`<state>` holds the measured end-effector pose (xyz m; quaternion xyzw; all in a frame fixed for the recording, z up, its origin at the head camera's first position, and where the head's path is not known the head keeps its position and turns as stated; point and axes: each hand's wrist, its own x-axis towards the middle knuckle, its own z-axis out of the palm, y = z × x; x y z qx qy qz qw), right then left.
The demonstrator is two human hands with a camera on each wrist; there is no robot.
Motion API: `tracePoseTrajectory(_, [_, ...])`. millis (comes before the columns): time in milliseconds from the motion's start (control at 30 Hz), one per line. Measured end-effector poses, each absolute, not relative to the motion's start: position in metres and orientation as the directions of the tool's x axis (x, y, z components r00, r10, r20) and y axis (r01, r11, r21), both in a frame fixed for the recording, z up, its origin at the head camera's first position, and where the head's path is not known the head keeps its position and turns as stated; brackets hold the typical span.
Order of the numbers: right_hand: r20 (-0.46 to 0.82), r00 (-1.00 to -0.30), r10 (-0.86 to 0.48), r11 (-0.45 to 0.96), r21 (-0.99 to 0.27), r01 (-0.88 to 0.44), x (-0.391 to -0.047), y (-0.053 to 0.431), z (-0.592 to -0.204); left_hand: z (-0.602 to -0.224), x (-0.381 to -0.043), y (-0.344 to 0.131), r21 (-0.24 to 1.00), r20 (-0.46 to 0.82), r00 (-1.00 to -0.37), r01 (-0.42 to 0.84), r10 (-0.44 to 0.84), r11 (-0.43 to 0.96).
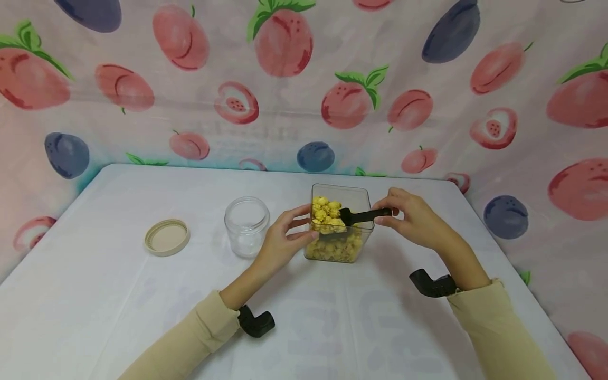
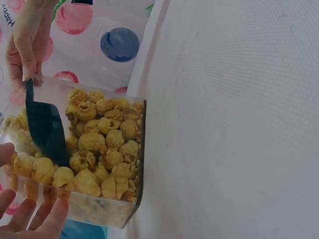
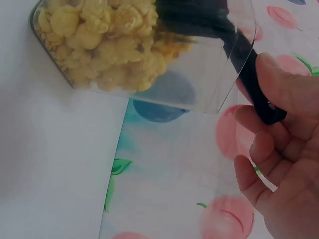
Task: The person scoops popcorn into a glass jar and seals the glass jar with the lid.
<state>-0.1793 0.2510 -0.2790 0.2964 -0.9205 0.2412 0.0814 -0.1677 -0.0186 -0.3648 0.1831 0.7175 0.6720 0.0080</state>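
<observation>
A square clear plastic container [image 1: 359,196] holds yellow popcorn [image 1: 324,212]. My left hand [image 1: 280,240] holds the container's left side, thumb near the front rim and fingers against the wall. With thumb and fingers my right hand [image 1: 418,219] pinches the handle end of a black scoop [image 1: 364,216] at the container's right rim. The scoop's blade [image 2: 46,130] dips into the container among the popcorn, its tip hidden by pieces. In the right wrist view, the scoop's handle [image 3: 249,79] slants over the rim, and the other fingers are loosely curled below it.
Left of the container stands a clear round jar [image 1: 247,232] without a lid. Farther left lies a round beige lid [image 1: 167,237]. All sit on a white-covered table [image 1: 313,327], with a fruit-patterned cloth [image 1: 285,121] hanging behind it. Black wrist mounts [image 1: 256,322] stick out from both forearms.
</observation>
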Motion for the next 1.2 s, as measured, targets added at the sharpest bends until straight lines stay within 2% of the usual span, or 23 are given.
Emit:
tracePoseTrajectory(433, [0.368, -0.819, -0.441, 0.675, -0.466, -0.572, -0.172, 0.266, -0.289, -0.366, -0.166, -0.018, 0.971, 0.219, -0.936, 0.238, 0.276, 0.036])
tracePoseTrajectory(733, [0.361, -0.838, -0.409, 0.663, -0.514, -0.545, -0.171, 0.278, -0.292, -0.366, -0.164, -0.016, 0.975, 0.210, -0.940, 0.221, 0.269, 0.012])
tracePoseTrajectory(967, [0.394, -0.822, -0.411, 0.597, -0.565, -0.569, -0.173, 0.270, -0.297, -0.365, -0.164, -0.017, 0.975, 0.209, -0.942, 0.222, 0.263, 0.022])
tracePoseTrajectory(1200, [0.378, -0.828, -0.414, 0.590, -0.582, -0.560, -0.177, 0.259, -0.299, -0.363, -0.162, -0.017, 0.975, 0.210, -0.941, 0.223, 0.267, 0.019])
